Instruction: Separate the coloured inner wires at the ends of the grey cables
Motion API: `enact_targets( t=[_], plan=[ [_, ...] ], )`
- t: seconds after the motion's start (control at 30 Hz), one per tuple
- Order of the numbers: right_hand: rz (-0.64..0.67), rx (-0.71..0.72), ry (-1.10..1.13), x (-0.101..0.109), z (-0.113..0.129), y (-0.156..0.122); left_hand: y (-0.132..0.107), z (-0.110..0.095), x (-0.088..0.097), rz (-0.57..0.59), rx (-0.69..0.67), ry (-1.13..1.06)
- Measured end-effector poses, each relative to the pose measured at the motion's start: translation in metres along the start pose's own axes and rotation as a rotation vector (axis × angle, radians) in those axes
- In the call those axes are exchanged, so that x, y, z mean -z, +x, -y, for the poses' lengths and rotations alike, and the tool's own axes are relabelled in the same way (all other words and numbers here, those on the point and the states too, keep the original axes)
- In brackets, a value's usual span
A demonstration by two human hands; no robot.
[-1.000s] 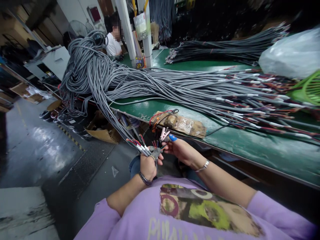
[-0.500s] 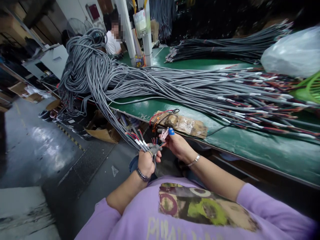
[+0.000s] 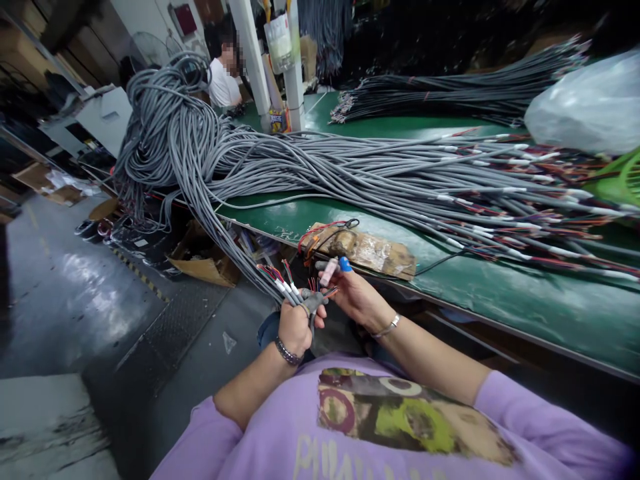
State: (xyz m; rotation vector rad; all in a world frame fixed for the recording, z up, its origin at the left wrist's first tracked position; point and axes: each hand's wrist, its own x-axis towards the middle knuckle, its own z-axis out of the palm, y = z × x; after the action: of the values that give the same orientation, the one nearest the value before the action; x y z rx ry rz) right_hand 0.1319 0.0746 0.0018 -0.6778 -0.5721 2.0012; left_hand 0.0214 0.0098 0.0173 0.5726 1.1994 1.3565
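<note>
My left hand [image 3: 295, 328] is closed around a bunch of grey cables [image 3: 246, 257]. White-banded cable ends [image 3: 290, 293] with thin coloured wires stick up past the fist. A grey covering [image 3: 313, 301] sits on the left thumb, beside the bared wires [image 3: 330, 292] of one cable end. My right hand [image 3: 361, 300] is just to the right, with its fingers drawn together in a pinch near those wires. The thumb tip wears a blue cover [image 3: 345, 265]. Against it shows a small pink piece [image 3: 329, 272], either held or wrapped round a finger; I cannot tell which.
A large heap of grey cables [image 3: 300, 160] lies across the green table [image 3: 500, 287]. A taped wooden block [image 3: 375, 250] rests at the near edge. Farther back are a dark cable bundle [image 3: 450, 97], a plastic bag [image 3: 585, 103] and a green basket [image 3: 620, 177]. A person [image 3: 225, 77] sits beyond.
Both hands have shifted slightly right. The pink piece by the right thumb has turned and shows a different side. My left hand still grips the cables.
</note>
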Motion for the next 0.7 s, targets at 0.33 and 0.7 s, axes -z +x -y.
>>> enact_targets(
  t=[0.33, 0.7],
  plan=[
    [0.100, -0.206, -0.430, 0.008, 0.013, -0.023, -0.011, 0.012, 0.009, -0.002, -0.057, 0.090],
    [0.234, -0.013, -0.869, 0.000, 0.013, -0.035, -0.011, 0.016, 0.015, 0.180, 0.074, 0.384]
  ],
)
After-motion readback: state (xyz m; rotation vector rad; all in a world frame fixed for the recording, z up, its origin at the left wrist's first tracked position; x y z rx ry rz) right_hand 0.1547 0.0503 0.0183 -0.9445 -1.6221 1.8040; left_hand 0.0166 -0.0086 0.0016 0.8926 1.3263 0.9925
